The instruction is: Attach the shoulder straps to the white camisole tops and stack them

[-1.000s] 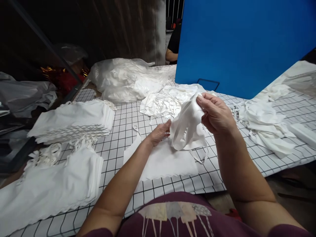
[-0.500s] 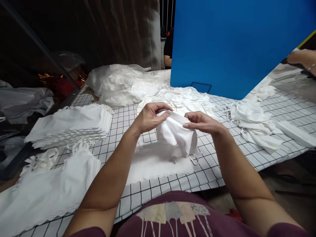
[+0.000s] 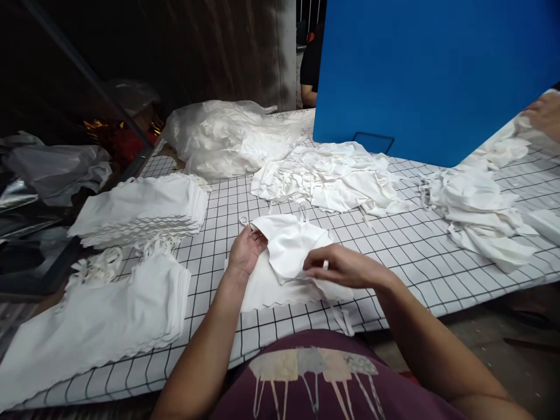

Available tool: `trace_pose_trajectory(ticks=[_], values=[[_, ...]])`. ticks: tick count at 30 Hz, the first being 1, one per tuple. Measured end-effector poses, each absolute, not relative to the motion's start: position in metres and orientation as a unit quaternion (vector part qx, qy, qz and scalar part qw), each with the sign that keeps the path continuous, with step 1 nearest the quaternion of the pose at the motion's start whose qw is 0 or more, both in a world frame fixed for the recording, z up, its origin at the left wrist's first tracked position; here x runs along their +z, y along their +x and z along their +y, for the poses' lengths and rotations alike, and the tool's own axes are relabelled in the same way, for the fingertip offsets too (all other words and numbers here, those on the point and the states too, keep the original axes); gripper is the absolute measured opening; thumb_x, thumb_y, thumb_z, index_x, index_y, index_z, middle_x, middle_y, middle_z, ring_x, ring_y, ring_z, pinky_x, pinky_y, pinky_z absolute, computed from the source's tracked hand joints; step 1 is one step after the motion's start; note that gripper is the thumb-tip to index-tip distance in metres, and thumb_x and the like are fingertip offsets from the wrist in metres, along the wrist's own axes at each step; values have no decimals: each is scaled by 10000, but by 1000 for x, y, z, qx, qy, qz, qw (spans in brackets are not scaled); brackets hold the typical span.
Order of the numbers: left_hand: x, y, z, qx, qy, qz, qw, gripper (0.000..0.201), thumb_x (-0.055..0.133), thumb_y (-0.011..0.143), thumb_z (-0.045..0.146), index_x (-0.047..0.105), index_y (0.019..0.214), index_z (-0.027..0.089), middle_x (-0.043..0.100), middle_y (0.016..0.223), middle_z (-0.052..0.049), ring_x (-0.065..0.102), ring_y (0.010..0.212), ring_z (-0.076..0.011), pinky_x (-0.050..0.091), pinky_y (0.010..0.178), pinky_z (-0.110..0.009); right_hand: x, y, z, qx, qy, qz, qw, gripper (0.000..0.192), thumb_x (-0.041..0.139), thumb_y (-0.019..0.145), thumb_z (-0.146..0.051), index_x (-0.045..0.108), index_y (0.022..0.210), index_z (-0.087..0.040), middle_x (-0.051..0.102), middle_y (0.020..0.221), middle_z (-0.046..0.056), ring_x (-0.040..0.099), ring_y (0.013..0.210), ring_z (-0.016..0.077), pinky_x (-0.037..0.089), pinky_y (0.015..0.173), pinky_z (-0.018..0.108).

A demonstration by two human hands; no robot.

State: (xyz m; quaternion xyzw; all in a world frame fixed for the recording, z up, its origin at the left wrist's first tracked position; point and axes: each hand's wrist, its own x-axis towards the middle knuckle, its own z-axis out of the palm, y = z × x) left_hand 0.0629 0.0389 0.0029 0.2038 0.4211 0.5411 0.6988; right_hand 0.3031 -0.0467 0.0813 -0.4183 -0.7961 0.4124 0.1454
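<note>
A person seated at a grid-patterned table point(image 3: 406, 251) works a white cloth piece point(image 3: 291, 245) with both bare hands. The left hand point(image 3: 245, 252) pinches the cloth's left edge between thumb and fingers; the right hand point(image 3: 343, 269) lies on its lower right part, fingers curled over the fabric and pressing it down — whether it actually grips the cloth cannot be told. The piece sits between the two hands, partly lifted and rumpled, on top of a flat white sheet with a scalloped edge point(image 3: 271, 291) that lies under both hands.

Left of the left hand stand two stacks of folded white cloth — a farther stack point(image 3: 144, 210) and a nearer stack point(image 3: 100, 321) — with loose white straps point(image 3: 100, 265) between them. Beyond the hands lies a loose heap of white pieces point(image 3: 332, 178), and farther back a bulging clear plastic bag point(image 3: 227, 137). To the right of the right hand sits another pile of white pieces point(image 3: 476, 213). A blue panel point(image 3: 429, 76) stands upright behind the heap. Another person's hand point(image 3: 545, 114) shows at the far right edge.
</note>
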Motion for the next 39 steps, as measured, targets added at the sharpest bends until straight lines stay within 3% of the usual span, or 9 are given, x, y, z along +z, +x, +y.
trace_pose_trajectory(ticks=[4, 7, 11, 16, 19, 23, 28, 33, 39], values=[[3, 53, 36, 552, 156, 425, 700, 308, 632, 903, 444, 626, 947, 139, 710, 946, -105, 695, 874, -192, 563, 809, -320, 56, 314, -19, 372, -538, -727, 209, 293, 521, 938, -449, 657, 934, -189, 669, 802, 35, 569, 683, 161, 398, 604, 282], [4, 59, 38, 555, 180, 442, 682, 153, 719, 829, 212, 642, 934, 130, 720, 901, -77, 695, 829, -170, 557, 837, -314, 36, 308, 6, 347, -602, -677, 242, 308, 534, 915, -471, 636, 945, -182, 649, 806, 35, 548, 695, 157, 394, 626, 280], [5, 67, 40, 555, 190, 457, 669, 183, 687, 769, 60, 646, 929, 139, 727, 859, -45, 690, 768, -150, 551, 809, -297, 18, 293, 41, 335, -644, -648, 231, 313, 604, 860, -465, 625, 950, -166, 634, 841, 49, 526, 712, 158, 385, 644, 284], [6, 63, 39, 547, 198, 441, 683, 231, 704, 753, 72, 635, 959, 151, 729, 858, -38, 685, 764, -145, 555, 796, -284, 17, 285, 66, 379, -605, -669, 209, 241, 613, 846, -428, 619, 841, -188, 598, 778, 9, 510, 694, 136, 372, 620, 260], [7, 60, 41, 544, 199, 433, 691, 281, 723, 737, 66, 624, 985, 150, 726, 862, -40, 680, 739, -133, 559, 766, -267, 20, 284, 68, 366, -618, -662, 213, 282, 645, 812, -458, 546, 832, -194, 555, 760, -2, 455, 669, 131, 338, 601, 266], [8, 60, 42, 551, 210, 430, 684, 299, 757, 723, 102, 620, 984, 151, 723, 871, -36, 688, 761, -135, 555, 756, -257, 21, 284, 62, 379, -601, -674, 201, 378, 640, 810, -478, 424, 666, -203, 434, 629, -31, 365, 600, 113, 259, 556, 269], [7, 68, 29, 523, 295, 433, 672, 471, 864, 655, 224, 623, 1058, 185, 746, 979, -53, 711, 901, -217, 551, 749, -293, 32, 288, 53, 456, -537, -633, 320, 461, 606, 808, -630, 462, 714, -202, 381, 614, -50, 324, 554, 94, 245, 523, 254], [15, 70, 23, 483, 350, 453, 662, 624, 890, 600, 220, 596, 1149, 185, 757, 912, -61, 713, 802, -212, 533, 709, -287, 56, 296, 47, 502, -504, -551, 436, 543, 708, 702, -678, 467, 706, -192, 483, 625, -38, 403, 552, 84, 317, 530, 242], [31, 71, 29, 507, 440, 480, 565, 620, 825, 675, 238, 556, 1231, 180, 704, 725, -8, 633, 584, -140, 477, 576, -236, 62, 294, 36, 545, -507, -515, 425, 509, 687, 756, -653, 502, 794, -181, 656, 790, 39, 615, 693, 138, 453, 666, 278]])
